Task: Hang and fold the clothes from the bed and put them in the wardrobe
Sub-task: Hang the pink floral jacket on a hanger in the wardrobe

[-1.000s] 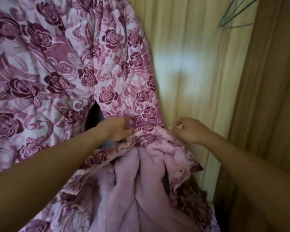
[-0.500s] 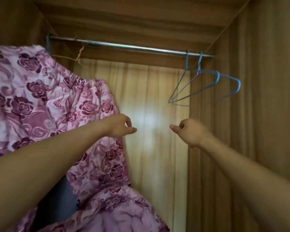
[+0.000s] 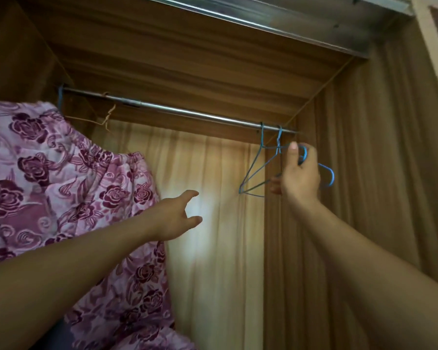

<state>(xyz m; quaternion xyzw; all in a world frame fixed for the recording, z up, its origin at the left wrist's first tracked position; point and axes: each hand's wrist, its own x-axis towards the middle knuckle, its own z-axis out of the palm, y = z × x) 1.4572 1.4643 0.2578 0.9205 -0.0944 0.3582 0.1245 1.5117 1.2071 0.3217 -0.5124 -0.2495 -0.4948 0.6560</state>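
A: Moved?
B: Right grip (image 3: 300,173) has risen to the hangers (image 3: 253,178), curled round one wire.
A: Left?
B: Left grip (image 3: 177,218) spread, holding nothing, beside the garment (image 3: 61,185). Hangers hang hook-up at the rail's (image 3: 187,113) right end, crosswise.

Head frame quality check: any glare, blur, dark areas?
Head view: a glare patch washes out the back panel beside the left hand. Head view: the wardrobe's upper corners are dim. Head view: the right hand and the hangers look slightly soft, while the garment print reads fine.
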